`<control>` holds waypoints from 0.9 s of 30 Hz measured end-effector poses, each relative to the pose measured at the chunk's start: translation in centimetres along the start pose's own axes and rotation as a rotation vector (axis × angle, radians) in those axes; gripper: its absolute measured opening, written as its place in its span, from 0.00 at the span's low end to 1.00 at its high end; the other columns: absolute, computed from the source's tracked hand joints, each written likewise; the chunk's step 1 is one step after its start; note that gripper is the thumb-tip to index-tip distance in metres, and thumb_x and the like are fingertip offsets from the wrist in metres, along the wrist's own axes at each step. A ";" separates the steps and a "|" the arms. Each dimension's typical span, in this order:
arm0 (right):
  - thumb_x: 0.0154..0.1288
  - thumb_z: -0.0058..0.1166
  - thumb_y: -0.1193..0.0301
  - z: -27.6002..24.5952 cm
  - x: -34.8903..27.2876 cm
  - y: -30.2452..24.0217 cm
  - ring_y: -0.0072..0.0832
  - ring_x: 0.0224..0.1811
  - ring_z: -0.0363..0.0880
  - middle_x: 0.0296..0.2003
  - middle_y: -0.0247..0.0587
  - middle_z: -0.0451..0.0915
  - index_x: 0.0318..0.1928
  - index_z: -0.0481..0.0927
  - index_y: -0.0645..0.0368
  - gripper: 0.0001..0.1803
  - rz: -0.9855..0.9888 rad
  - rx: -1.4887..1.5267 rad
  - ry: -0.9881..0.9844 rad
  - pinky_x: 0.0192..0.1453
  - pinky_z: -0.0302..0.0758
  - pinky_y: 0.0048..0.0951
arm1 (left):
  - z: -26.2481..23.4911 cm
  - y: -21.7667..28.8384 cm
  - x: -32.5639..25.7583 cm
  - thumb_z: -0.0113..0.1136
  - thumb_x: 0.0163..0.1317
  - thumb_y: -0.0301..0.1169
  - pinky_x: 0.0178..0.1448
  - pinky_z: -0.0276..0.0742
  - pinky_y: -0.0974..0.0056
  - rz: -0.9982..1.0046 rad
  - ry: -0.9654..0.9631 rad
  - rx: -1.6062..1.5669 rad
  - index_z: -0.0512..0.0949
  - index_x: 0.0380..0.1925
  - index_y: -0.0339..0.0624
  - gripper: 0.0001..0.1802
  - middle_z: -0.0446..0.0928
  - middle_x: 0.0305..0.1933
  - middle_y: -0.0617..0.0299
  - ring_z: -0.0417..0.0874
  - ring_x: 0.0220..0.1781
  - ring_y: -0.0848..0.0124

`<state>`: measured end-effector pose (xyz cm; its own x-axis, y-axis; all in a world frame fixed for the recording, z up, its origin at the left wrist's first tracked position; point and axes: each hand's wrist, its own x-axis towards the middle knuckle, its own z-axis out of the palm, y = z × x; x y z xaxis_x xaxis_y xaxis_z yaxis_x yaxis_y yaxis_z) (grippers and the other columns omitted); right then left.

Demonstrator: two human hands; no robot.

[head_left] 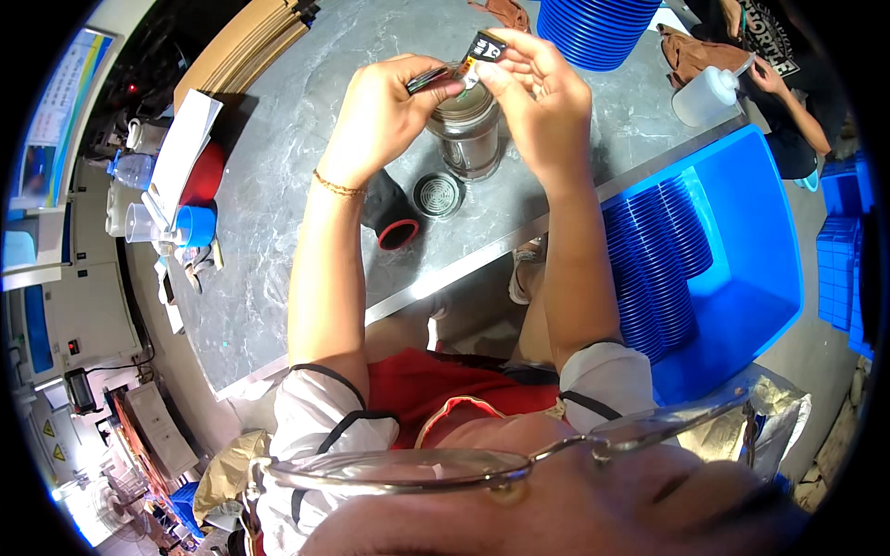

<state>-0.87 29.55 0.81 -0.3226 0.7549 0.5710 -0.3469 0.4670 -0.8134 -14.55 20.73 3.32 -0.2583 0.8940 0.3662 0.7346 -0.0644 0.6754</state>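
My left hand (pixel 378 119) pinches a thin stack of small dark cards or labels (pixel 426 80) between thumb and fingers. Facing it, my right hand (pixel 549 116) grips a small black label (pixel 486 46) with white print and an orange patch. Both hands are raised over a clear, brownish see-through jar (pixel 470 148) on the grey tabletop; its top is partly hidden by my fingers. Nearer to me lies a round dark disc (pixel 438 195) with a ring pattern. Beside it, under my left forearm, a dark cup-like piece with a red rim (pixel 399 234) rests on its side.
A blue bin (pixel 774 269) at the right holds rows of blue discs (pixel 649 269). Stacked blue rings (pixel 593 32), a squeeze bottle (pixel 706 95) and a co-worker's arm (pixel 788 97) are at the far right. Flat cardboard (pixel 246 46) and a blue cup (pixel 196 225) stand left.
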 end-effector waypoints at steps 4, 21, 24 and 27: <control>0.54 0.58 0.80 -0.8 0.4 0.9 0.20 0.35 0.78 0.33 0.38 0.80 0.43 0.78 0.63 0.14 0.090 0.084 -0.039 0.43 0.74 0.21 | -0.1 0.2 -0.1 0.62 0.56 0.30 0.36 0.70 0.70 -0.064 -0.024 -0.100 0.80 0.34 0.33 0.10 0.78 0.28 0.62 0.75 0.31 0.77; 0.51 0.57 0.78 0.1 -0.2 -1.2 0.34 0.29 0.76 0.26 0.38 0.79 0.29 0.78 0.60 0.03 -0.228 -0.409 -0.137 0.35 0.72 0.30 | -1.2 2.1 -1.1 0.28 0.58 0.69 0.15 0.54 0.76 -0.430 -0.030 -1.520 0.71 0.37 0.34 0.44 0.62 0.19 0.68 0.59 0.16 0.80; 0.51 0.57 0.77 -0.2 0.0 -1.4 0.35 0.30 0.76 0.26 0.39 0.80 0.29 0.79 0.59 0.03 -0.313 -0.445 -0.175 0.36 0.71 0.31 | -1.2 1.9 -1.1 0.28 0.62 0.66 0.16 0.55 0.76 -0.413 -0.040 -1.546 0.71 0.37 0.33 0.42 0.62 0.20 0.67 0.60 0.17 0.79; 0.51 0.57 0.78 0.2 -0.1 -1.1 0.36 0.29 0.75 0.27 0.39 0.79 0.29 0.78 0.59 0.04 -0.358 -0.431 -0.145 0.35 0.72 0.31 | -1.1 2.1 -1.2 0.28 0.63 0.64 0.17 0.55 0.76 -0.384 -0.022 -1.531 0.71 0.39 0.33 0.40 0.63 0.21 0.67 0.60 0.18 0.80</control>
<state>-0.63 28.89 1.68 -0.3792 0.4589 0.8035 -0.0762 0.8499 -0.5214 -13.40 18.99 4.99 -0.2532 0.9670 0.0281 -0.6785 -0.1982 0.7073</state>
